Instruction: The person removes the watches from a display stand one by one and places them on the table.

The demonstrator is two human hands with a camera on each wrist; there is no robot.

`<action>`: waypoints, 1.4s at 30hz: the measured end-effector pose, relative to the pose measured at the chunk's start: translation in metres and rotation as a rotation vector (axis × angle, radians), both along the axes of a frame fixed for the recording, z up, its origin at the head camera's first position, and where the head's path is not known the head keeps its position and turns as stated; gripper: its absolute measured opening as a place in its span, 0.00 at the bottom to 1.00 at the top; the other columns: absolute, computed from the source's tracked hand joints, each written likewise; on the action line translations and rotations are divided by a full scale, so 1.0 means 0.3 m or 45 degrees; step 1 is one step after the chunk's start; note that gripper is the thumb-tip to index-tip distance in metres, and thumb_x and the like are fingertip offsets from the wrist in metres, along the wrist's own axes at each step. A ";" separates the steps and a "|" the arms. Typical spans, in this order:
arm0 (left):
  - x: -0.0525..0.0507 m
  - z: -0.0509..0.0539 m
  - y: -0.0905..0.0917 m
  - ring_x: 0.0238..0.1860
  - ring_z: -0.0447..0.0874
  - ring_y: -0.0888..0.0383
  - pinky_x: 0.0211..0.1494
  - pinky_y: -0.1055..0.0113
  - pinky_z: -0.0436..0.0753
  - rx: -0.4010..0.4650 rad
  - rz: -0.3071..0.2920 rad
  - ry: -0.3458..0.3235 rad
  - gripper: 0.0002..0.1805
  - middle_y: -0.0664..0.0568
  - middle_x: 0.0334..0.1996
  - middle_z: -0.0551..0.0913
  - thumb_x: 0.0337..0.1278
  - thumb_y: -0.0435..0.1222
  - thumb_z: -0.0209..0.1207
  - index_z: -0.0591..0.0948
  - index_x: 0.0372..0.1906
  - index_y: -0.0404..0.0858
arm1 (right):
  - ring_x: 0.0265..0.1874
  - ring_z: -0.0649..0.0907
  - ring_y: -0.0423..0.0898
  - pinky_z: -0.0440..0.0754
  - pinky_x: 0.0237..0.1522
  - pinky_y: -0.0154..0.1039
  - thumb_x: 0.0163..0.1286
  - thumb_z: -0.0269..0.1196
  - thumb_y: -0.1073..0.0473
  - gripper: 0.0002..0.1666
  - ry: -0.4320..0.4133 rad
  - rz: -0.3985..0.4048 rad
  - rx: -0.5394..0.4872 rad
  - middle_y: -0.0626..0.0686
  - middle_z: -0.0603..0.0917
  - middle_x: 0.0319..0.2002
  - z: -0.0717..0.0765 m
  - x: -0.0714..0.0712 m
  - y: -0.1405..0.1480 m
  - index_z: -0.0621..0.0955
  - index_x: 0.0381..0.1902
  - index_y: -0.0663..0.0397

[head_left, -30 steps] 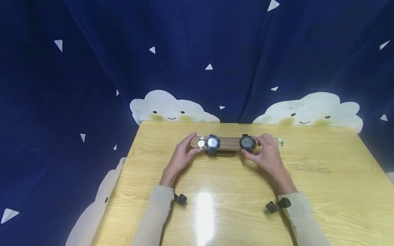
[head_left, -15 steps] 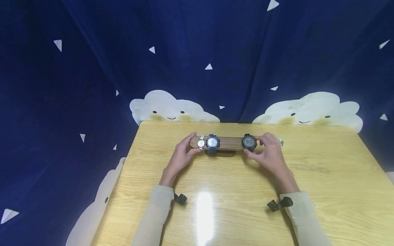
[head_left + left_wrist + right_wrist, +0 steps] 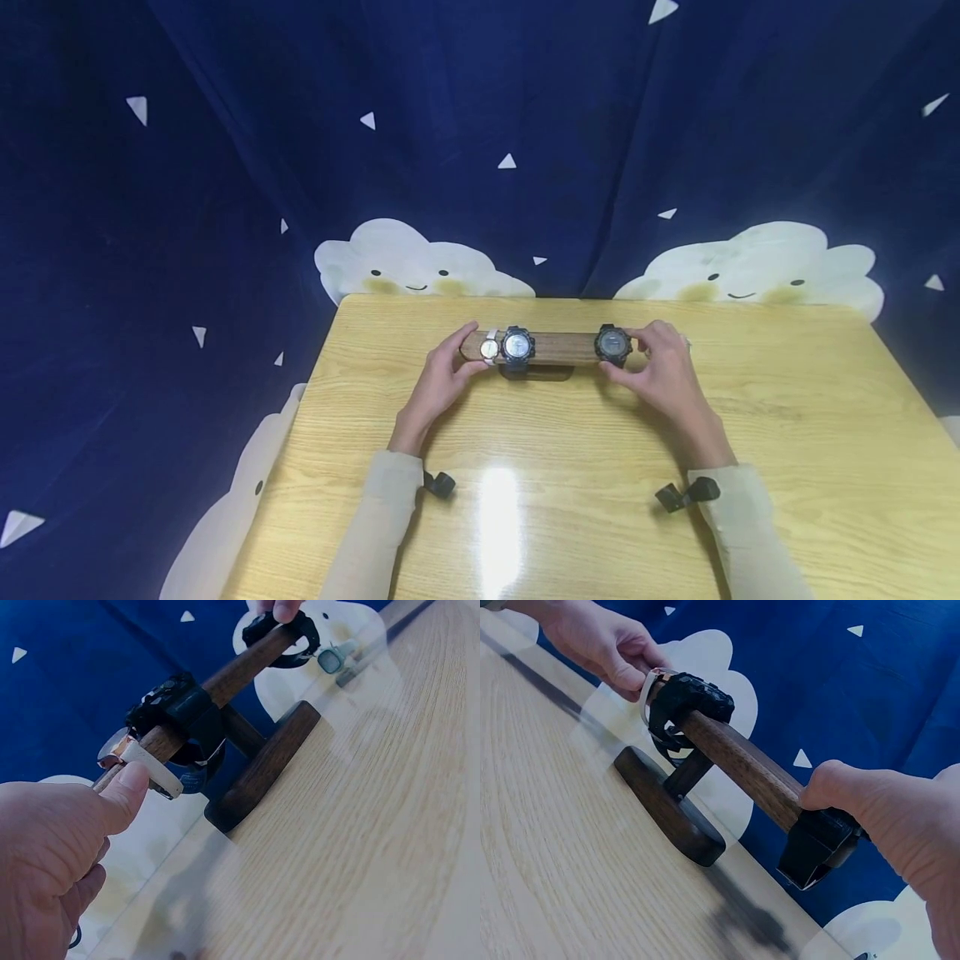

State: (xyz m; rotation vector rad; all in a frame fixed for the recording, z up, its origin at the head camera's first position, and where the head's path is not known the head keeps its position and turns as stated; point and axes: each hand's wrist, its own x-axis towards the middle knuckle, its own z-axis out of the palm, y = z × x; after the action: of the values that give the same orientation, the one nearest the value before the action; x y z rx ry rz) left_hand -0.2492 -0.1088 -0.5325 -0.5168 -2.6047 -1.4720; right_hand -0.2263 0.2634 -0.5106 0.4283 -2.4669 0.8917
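A dark wooden watch stand (image 3: 566, 348) with a horizontal bar stands near the table's back edge. My left hand (image 3: 438, 379) grips the bar's left end, thumb close to a small white-strapped watch (image 3: 489, 348). Beside that watch, a black watch with a silvery dial (image 3: 517, 345) is looped round the bar. At the bar's right end my right hand (image 3: 663, 371) pinches another black watch (image 3: 613, 344) between thumb and fingers. In the right wrist view its black strap (image 3: 810, 851) still encircles the bar's end. The stand's base (image 3: 671, 814) rests on the table.
A pale watch (image 3: 330, 660) lies on the table beyond the stand's right end, mostly hidden behind my right hand in the head view. A dark blue curtain (image 3: 570, 167) with white clouds hangs behind the wooden table (image 3: 570, 467).
My right hand has slid the black watch a little to the right along the bar, toward its end. The left hand and the stand have stayed in place.
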 end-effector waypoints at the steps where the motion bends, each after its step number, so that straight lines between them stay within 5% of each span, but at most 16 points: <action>1: 0.000 0.000 0.000 0.75 0.70 0.50 0.81 0.57 0.65 0.000 -0.001 0.001 0.41 0.48 0.73 0.75 0.60 0.39 0.72 0.70 0.78 0.48 | 0.35 0.72 0.50 0.62 0.41 0.45 0.44 0.85 0.51 0.35 0.002 0.002 0.000 0.60 0.79 0.32 0.002 0.000 0.002 0.86 0.47 0.65; 10: -0.003 -0.003 -0.001 0.75 0.70 0.48 0.81 0.54 0.66 0.017 -0.007 -0.004 0.40 0.46 0.73 0.75 0.59 0.38 0.72 0.71 0.77 0.48 | 0.34 0.74 0.57 0.62 0.40 0.44 0.44 0.85 0.54 0.32 0.022 0.016 -0.022 0.60 0.78 0.30 0.003 -0.002 0.014 0.85 0.44 0.66; 42: -0.005 -0.010 -0.004 0.77 0.68 0.50 0.82 0.56 0.63 0.024 -0.027 0.000 0.41 0.47 0.75 0.73 0.60 0.39 0.71 0.70 0.78 0.48 | 0.36 0.74 0.59 0.64 0.44 0.47 0.44 0.83 0.60 0.35 -0.018 -0.019 -0.043 0.62 0.78 0.32 0.018 -0.003 0.068 0.84 0.50 0.70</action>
State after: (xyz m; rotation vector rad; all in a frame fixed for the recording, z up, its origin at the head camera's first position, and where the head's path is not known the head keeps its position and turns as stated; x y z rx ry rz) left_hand -0.2508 -0.1099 -0.5354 -0.5447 -2.5904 -1.5012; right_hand -0.2271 0.2839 -0.5052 0.3922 -2.4612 0.9317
